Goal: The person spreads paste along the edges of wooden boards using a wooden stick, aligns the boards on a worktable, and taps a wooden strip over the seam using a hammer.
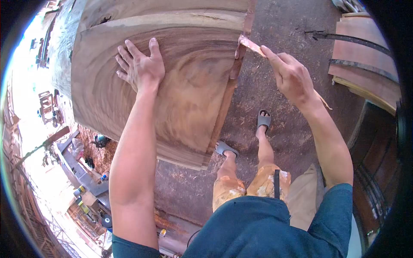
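My left hand (143, 65) lies flat with spread fingers on a large wooden slab (189, 94) with swirling dark grain. My right hand (294, 78) is closed around a thin flat wooden stick (254, 46), whose thin rear end sticks out behind the wrist. Pinkish paste coats the stick's front end, and its tip touches the slab's right edge near the top. A reddish-brown strip (238, 64) of rough material runs along that edge. The part of the stick inside my palm is hidden.
At the right stand stacked boards (363, 53) with dark curved bars across them. My feet in grey sandals (264, 120) are on the dusty floor (284, 146) beside the slab. A grey metal frame (81, 167) and assorted tools lie at the lower left, partly washed out by glare.
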The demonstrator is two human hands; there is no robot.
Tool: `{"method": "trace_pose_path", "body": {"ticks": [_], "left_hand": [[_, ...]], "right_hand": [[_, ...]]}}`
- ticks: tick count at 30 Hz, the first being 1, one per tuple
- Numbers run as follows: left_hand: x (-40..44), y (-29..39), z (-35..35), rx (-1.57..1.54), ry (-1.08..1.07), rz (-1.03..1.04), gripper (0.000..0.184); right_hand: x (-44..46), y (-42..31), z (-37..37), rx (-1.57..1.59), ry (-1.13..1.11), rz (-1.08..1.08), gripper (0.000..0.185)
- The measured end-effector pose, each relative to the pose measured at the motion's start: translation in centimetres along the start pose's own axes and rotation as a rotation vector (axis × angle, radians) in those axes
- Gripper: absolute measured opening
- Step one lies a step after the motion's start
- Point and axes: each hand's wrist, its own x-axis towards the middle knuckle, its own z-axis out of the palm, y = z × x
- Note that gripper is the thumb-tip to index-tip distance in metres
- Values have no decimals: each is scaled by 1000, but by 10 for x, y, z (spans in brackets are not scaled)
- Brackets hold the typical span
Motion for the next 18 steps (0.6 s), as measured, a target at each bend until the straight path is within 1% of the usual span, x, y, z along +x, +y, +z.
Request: {"method": "trace_pose_path", "body": {"ticks": [4, 7, 11, 15, 16, 17, 18], "left_hand": [[1, -1, 3, 1, 5, -6, 94], [1, 0, 2, 7, 3, -12, 94], [1, -1, 2, 15, 9, -7, 93], [0, 1, -1, 8, 6, -4, 93], [1, 1, 0, 8, 8, -4, 94], [1, 0, 1, 10, 7, -7, 94], [0, -1, 1, 11, 8, -4, 94]], "right_hand": [[-9, -12, -3, -11, -46, -77, 56], [-20, -23, -7, -17, -161, -107, 59], [-32, -45, -18, -11, -304, -151, 57], [-32, -36, -23, 108, -299, -166, 52], [-25, -27, -20, 204, -186, -104, 48], [-15, -17, -16, 237, -40, -67, 45], [-2, -10, -24, 233, -56, 44, 41]]}}
